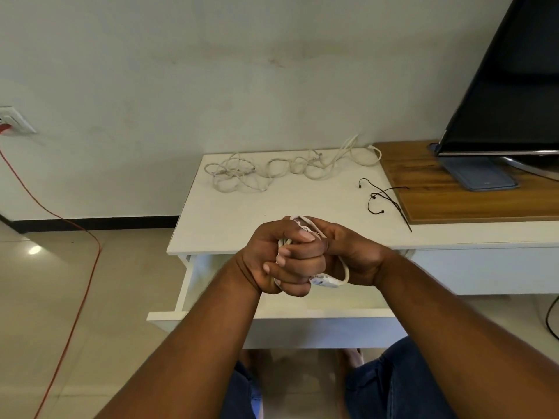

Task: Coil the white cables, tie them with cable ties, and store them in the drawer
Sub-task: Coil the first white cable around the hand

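Both hands meet above the open drawer (272, 326) and clasp one coiled white cable (328, 281). My left hand (266, 261) wraps the coil from the left. My right hand (348, 258) closes over it from the right, fingers interlaced with the left. A loop and a white plug stick out below the fingers. Several loose white cables (272, 169) lie tangled along the far edge of the white cabinet top (242, 216). Black cable ties (384, 198) lie on the top to the right, apart from my hands.
A wooden board (453, 201) on the right carries a dark monitor (514, 86) and a blue phone (481, 175). An orange cord (75, 267) runs from a wall socket (12, 119) across the tiled floor on the left. My knees in blue jeans sit below the drawer.
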